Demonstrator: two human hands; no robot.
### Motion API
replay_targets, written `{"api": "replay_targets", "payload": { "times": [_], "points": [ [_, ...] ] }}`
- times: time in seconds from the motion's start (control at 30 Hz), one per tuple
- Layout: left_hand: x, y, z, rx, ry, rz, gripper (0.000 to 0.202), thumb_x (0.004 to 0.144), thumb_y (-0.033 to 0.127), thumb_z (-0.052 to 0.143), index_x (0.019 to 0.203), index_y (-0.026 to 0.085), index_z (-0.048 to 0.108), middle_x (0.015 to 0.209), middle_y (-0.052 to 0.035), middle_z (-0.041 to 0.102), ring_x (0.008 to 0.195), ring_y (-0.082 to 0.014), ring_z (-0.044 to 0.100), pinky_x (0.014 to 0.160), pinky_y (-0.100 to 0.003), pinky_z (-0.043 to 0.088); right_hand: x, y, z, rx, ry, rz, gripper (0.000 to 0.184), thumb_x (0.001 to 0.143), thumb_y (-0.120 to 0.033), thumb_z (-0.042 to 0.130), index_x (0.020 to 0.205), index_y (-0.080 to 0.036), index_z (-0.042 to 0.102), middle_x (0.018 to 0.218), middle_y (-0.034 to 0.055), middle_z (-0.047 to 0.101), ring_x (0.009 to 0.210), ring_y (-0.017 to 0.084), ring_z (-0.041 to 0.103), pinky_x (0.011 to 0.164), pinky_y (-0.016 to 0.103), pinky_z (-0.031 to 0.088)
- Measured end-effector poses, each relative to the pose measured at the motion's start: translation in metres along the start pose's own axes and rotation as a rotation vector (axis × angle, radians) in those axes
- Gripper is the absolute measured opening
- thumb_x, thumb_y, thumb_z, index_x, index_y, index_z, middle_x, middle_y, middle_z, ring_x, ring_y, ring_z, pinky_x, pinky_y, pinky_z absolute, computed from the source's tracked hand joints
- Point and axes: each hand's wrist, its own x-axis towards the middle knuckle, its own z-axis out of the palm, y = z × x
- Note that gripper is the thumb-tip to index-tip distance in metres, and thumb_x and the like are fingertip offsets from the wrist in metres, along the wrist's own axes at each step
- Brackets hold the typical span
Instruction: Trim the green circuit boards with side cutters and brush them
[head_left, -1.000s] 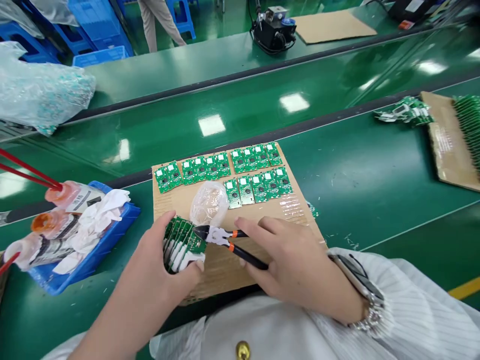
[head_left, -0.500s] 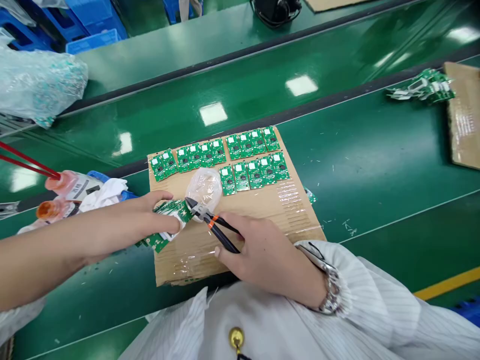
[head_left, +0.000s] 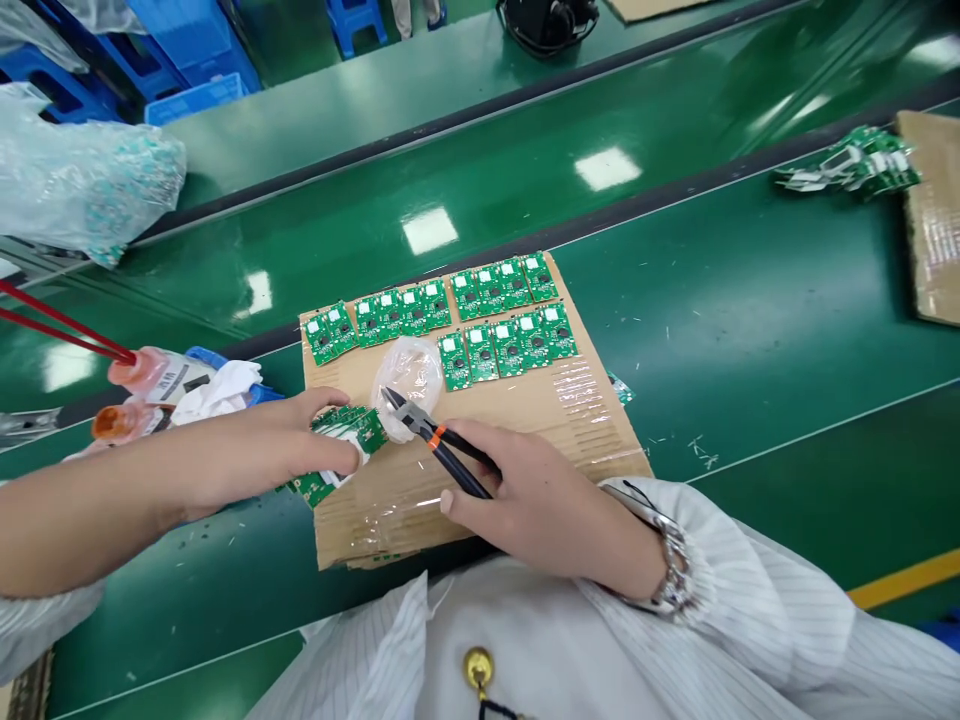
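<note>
My left hand point(head_left: 300, 445) is closed round a stack of small green circuit boards point(head_left: 346, 432), held at the left edge of a taped cardboard sheet point(head_left: 525, 420). My right hand point(head_left: 532, 495) grips black-handled cutters point(head_left: 427, 435) with orange marks. Their jaws point at the top board of the stack. Two rows of green circuit boards point(head_left: 480, 315) lie flat along the far part of the cardboard. A crumpled clear plastic bag point(head_left: 409, 370) rests just beyond the cutter tips.
A blue tray point(head_left: 225, 372) with bottles and white cloths sits at the left. A plastic bag of parts point(head_left: 82, 185) lies at the far left. More boards point(head_left: 855, 165) and another cardboard point(head_left: 934, 215) are at the right. A green conveyor belt point(head_left: 487, 180) runs behind.
My left hand has turned and lowered the stack of boards toward the cardboard's left edge. The cutters followed, now angled up-left toward the stack. The view shifted slightly downward.
</note>
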Motion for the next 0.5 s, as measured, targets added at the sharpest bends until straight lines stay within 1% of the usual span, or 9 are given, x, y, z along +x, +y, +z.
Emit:
{"api": "replay_targets", "payload": {
  "times": [0.07,0.1,0.13,0.2,0.27,0.33,0.43,0.5],
  "points": [
    [-0.006,-0.004,-0.001,0.068,-0.192,-0.032,0.057,0.057,0.035,0.074,0.113,0.030,0.067,0.106,-0.0070,0.072,0.100,-0.0356,0.065,0.086,-0.050,0.051,-0.002,0.005,-0.002,-0.032,0.030,0.005,0.047,0.079,-0.035,0.058,0.125,-0.027,0.050,0.093,0.0013,0.061,0.082,0.018,0.056,0.072,0.031,0.042],
    [-0.011,-0.007,-0.002,0.067,-0.250,-0.011,0.063,0.061,0.035,0.071,0.123,0.032,0.061,0.113,-0.0057,0.069,0.104,-0.0336,0.064,0.088,-0.046,0.052,-0.003,0.007,-0.002,-0.053,0.049,0.000,0.052,0.079,-0.034,0.059,0.128,-0.025,0.047,0.099,0.0039,0.061,0.089,0.021,0.056,0.076,0.034,0.044],
    [-0.016,-0.010,-0.002,0.040,-0.261,0.034,0.069,0.062,0.034,0.070,0.129,0.033,0.055,0.119,-0.0050,0.067,0.107,-0.0323,0.063,0.088,-0.043,0.052,-0.004,0.009,-0.003,-0.076,0.070,-0.012,0.055,0.078,-0.034,0.059,0.131,-0.024,0.045,0.103,0.0061,0.060,0.094,0.022,0.056,0.080,0.037,0.044],
    [-0.027,-0.020,-0.002,0.003,-0.238,0.109,0.076,0.063,0.035,0.070,0.136,0.035,0.047,0.131,-0.0034,0.060,0.116,-0.0317,0.058,0.088,-0.038,0.053,-0.006,0.013,-0.004,-0.122,0.102,-0.051,0.059,0.078,-0.032,0.059,0.134,-0.023,0.042,0.107,0.0084,0.057,0.100,0.025,0.054,0.083,0.041,0.045],
    [-0.041,-0.031,-0.001,-0.005,-0.207,0.143,0.084,0.062,0.038,0.072,0.140,0.034,0.041,0.140,-0.0036,0.051,0.124,-0.0346,0.051,0.089,-0.040,0.053,-0.009,0.015,-0.006,-0.174,0.133,-0.102,0.060,0.077,-0.030,0.060,0.134,-0.024,0.041,0.106,0.0086,0.056,0.100,0.025,0.053,0.083,0.042,0.046],
    [-0.053,-0.040,0.003,-0.052,-0.182,0.180,0.089,0.062,0.038,0.071,0.143,0.032,0.035,0.148,-0.0037,0.042,0.131,-0.0365,0.043,0.094,-0.042,0.051,-0.012,0.016,-0.007,-0.221,0.169,-0.170,0.061,0.076,-0.027,0.060,0.133,-0.024,0.040,0.104,0.0082,0.054,0.097,0.024,0.053,0.082,0.041,0.046],
    [-0.068,-0.050,0.012,-0.160,-0.128,0.321,0.087,0.064,0.029,0.066,0.143,0.035,0.031,0.153,0.0016,0.033,0.137,-0.0313,0.035,0.103,-0.037,0.043,-0.017,0.014,-0.011,-0.281,0.204,-0.301,0.059,0.076,-0.023,0.058,0.132,-0.024,0.039,0.102,0.0080,0.052,0.093,0.022,0.053,0.079,0.038,0.047],
    [-0.073,-0.054,0.018,-0.190,-0.114,0.422,0.088,0.064,0.022,0.062,0.143,0.039,0.027,0.154,0.0054,0.030,0.138,-0.0275,0.034,0.105,-0.033,0.041,-0.019,0.012,-0.013,-0.332,0.220,-0.392,0.058,0.076,-0.022,0.058,0.131,-0.024,0.038,0.102,0.0085,0.052,0.091,0.021,0.052,0.077,0.036,0.046]
  ]
}}
